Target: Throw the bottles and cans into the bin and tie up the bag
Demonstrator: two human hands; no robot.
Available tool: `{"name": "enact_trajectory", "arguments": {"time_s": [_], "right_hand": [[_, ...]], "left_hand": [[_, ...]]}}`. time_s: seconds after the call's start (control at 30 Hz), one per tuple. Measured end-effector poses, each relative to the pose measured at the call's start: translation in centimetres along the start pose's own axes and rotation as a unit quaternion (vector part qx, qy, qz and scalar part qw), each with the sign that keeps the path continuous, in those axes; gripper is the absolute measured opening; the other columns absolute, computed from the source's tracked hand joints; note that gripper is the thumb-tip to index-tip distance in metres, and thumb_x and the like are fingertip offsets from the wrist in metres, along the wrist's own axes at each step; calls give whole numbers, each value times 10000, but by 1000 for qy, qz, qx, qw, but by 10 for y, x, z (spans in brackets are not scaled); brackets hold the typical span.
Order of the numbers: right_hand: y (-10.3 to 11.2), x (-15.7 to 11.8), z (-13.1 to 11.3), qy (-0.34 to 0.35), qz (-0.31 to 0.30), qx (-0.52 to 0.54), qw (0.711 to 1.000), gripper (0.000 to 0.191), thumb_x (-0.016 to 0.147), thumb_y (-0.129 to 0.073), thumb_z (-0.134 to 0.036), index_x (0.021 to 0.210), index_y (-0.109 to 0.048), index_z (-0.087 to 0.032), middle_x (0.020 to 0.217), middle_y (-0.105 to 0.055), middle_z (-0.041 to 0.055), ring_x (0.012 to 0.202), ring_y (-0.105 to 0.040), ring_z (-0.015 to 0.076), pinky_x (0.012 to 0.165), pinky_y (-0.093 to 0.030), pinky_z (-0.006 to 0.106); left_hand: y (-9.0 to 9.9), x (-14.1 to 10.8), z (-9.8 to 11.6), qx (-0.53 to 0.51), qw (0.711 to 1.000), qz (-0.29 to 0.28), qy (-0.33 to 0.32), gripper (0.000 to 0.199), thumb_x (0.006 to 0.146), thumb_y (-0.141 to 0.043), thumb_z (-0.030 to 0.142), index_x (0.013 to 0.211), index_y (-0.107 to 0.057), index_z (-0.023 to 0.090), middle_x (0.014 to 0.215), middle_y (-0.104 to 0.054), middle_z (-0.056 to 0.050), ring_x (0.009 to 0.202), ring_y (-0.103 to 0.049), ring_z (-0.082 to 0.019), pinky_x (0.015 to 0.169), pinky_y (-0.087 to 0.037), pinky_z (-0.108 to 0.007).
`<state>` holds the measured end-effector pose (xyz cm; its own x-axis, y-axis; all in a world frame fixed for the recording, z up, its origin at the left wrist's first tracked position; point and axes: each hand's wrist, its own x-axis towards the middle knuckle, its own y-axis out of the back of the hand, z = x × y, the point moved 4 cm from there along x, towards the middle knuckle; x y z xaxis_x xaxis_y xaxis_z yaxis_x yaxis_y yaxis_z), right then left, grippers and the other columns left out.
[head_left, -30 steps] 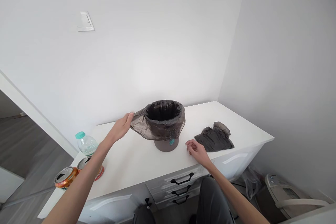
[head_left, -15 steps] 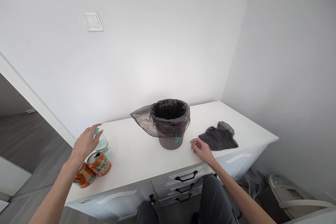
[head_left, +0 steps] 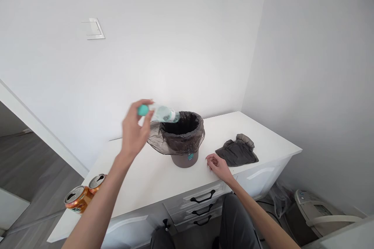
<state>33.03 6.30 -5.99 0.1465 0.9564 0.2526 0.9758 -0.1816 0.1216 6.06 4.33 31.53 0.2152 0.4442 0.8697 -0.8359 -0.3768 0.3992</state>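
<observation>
My left hand point(head_left: 137, 126) is closed round the neck of a clear plastic bottle point(head_left: 162, 113) with a green cap. The bottle is tilted nearly level, its base over the left rim of a bin point(head_left: 184, 160). A thin dark bag point(head_left: 182, 144) lines the bin and hangs loosely over its outside, with a flap out to the left. On the white top just right of the bin rests my right hand point(head_left: 217, 164), fingers curled with nothing seen in them. A folded dark bag point(head_left: 238, 151) lies beyond it.
Two opened orange cans point(head_left: 78, 199) stand at the left end of the white cabinet top point(head_left: 152, 181), partly behind my left forearm. Walls rise behind and to the right. Drawers with black handles point(head_left: 203, 196) are below, and an appliance point(head_left: 315, 210) sits at lower right.
My left hand has taken hold of the bottle, lifted it from beside the cans and carried it right to the bin. My right hand keeps its place. The view has shifted slightly.
</observation>
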Motion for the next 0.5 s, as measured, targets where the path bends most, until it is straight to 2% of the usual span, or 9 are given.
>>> {"name": "enact_trajectory", "arguments": {"time_s": [0.07,0.17,0.23,0.3,0.37,0.5], "right_hand": [[0,1,-1,2,3,-2,1000,279,926,-584,-481,1000,-646,-219,770,-661,10,617,-598,167,637,-488,303],[0,1,-5,5,-1,-4,1000,253,927,-582,-453,996,-651,-220,773,-663,11,605,-597,163,628,-486,302],[0,1,-8,6,-6,-5,1000,255,929,-581,-454,1001,-654,-220,783,-668,17,600,-599,162,621,-487,303],[1,0,-11,5,-9,-5,1000,260,933,-578,-460,1002,-654,-221,786,-670,20,601,-601,164,616,-486,303],[1,0,-13,3,-10,-4,1000,257,936,-575,-461,997,-651,-224,778,-666,17,602,-600,165,615,-483,301],[0,-1,-14,-2,-10,-5,1000,245,933,-575,-452,993,-649,-226,772,-656,8,596,-589,160,624,-478,300]], "left_hand": [[-33,-3,-6,-14,995,-97,29,286,1028,-511,451,1176,-629,236,1194,-729,-64,1152,-682,-214,972,-572,-372],[-73,-13,-23,-26,976,-209,63,302,997,-540,459,1165,-677,249,1225,-744,-49,1112,-699,-233,949,-580,-382],[-91,-22,-33,-19,959,-277,57,314,993,-543,472,1179,-697,270,1250,-747,-29,1115,-704,-240,954,-574,-384],[-100,-31,-41,-8,946,-323,33,338,1019,-495,484,1190,-711,288,1270,-745,-17,1151,-698,-241,993,-556,-387],[-98,-38,-46,2,948,-318,16,377,1053,-421,476,1204,-716,297,1306,-731,-20,1217,-673,-239,1050,-529,-396],[-66,-52,-60,43,977,-207,18,391,1073,-374,445,1216,-703,289,1329,-714,-45,1329,-597,-243,1116,-486,-437]]}}
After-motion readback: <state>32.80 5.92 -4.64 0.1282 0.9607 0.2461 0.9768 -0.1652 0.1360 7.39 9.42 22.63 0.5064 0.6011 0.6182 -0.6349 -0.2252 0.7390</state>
